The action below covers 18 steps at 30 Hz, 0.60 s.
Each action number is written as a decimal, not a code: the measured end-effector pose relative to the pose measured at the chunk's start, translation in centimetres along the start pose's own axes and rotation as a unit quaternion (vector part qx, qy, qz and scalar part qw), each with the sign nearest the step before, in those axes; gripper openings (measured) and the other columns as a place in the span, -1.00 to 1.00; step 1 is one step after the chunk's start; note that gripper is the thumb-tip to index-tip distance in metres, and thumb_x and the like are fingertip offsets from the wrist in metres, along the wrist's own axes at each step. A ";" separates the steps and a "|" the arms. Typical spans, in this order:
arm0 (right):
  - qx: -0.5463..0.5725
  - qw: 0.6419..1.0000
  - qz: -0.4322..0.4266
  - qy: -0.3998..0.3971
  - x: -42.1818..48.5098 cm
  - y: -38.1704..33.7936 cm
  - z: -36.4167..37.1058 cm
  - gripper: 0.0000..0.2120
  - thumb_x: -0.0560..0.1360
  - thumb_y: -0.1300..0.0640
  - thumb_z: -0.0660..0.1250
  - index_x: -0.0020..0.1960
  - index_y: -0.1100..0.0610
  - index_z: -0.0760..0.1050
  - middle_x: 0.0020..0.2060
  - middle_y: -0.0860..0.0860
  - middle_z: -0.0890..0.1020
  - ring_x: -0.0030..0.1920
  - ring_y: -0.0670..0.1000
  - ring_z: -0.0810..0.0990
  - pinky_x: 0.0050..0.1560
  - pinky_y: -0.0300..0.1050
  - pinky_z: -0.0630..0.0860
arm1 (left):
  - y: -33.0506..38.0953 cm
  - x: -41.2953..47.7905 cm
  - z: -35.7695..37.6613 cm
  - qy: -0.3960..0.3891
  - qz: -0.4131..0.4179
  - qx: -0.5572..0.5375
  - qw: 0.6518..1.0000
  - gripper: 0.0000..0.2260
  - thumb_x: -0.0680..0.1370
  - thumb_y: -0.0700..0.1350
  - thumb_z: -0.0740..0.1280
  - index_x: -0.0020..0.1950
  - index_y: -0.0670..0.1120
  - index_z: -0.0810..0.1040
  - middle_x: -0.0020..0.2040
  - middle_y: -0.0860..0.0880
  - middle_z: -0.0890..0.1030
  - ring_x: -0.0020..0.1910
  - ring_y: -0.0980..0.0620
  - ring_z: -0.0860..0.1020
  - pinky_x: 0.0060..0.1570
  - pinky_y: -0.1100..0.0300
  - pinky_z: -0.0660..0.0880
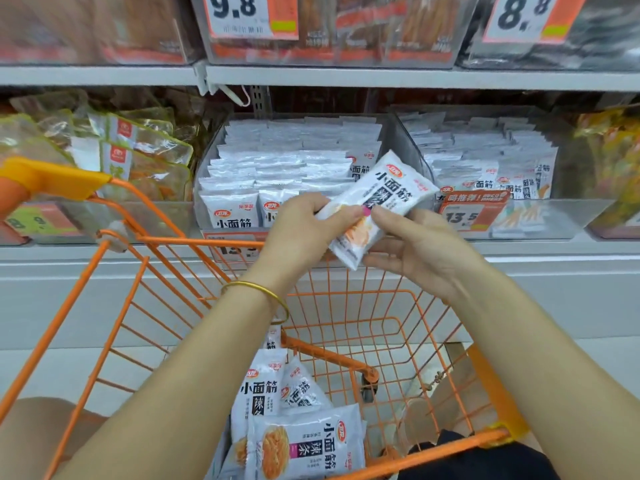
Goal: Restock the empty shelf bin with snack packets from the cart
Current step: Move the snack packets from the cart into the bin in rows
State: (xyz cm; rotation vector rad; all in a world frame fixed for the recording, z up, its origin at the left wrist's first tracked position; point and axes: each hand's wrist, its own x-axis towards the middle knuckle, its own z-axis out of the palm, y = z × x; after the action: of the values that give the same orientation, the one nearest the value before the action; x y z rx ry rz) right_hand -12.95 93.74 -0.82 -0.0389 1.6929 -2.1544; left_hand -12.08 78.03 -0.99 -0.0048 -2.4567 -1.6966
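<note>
Hands clamp one white snack packet (377, 202) between them, left hand (304, 230) and right hand (415, 251) pinching its lower end above the cart (194, 240), just before the shelf bin (202, 216); it looks light, soft and slippery, best gripped across its flat faces.

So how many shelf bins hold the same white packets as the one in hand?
2: the centre bin straight behind the held packet, and the right bin beside it. Others may lie outside the frame.
</note>
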 end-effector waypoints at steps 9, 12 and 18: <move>-0.445 0.835 -0.174 0.274 8.8 -5.4 -1.8 -0.77 0.45 0.24 0.37 0.10 0.18 0.47 0.15 0.09 0.62 0.13 0.11 0.60 0.05 0.06 0.57 | -1.9 4.3 0.9 0.074 0.165 0.452 0.873 -0.54 0.59 0.10 0.03 0.41 -0.09 0.35 0.46 -0.15 0.27 0.46 -0.13 0.18 0.40 -0.10 0.07; -0.519 0.807 -0.109 0.258 13.6 -3.6 -2.4 -0.66 0.40 0.21 0.45 0.15 0.20 0.52 0.13 0.12 0.62 0.15 0.13 0.59 0.06 -0.04 0.52 | -3.4 4.8 1.3 0.048 0.154 0.507 0.847 -0.41 0.53 0.16 -0.15 0.42 -0.06 0.35 0.46 -0.16 0.29 0.46 -0.14 0.21 0.42 -0.18 0.00; -0.425 0.858 -0.037 0.286 19.3 -0.4 -3.3 -0.82 0.44 0.27 0.35 0.03 0.17 0.55 0.09 0.12 0.63 0.13 0.12 0.58 -0.03 -0.14 0.46 | -5.1 5.3 1.3 0.076 0.199 0.527 0.823 -0.53 0.56 0.09 0.01 0.34 -0.11 0.44 0.30 -0.19 0.49 0.34 -0.19 0.40 0.36 -0.22 0.17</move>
State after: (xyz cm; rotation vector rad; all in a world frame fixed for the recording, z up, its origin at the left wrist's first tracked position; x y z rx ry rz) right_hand -31.71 90.63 -5.57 0.3241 2.9059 -1.3360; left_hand -17.99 76.99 -5.51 -0.2201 -2.6484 -0.0513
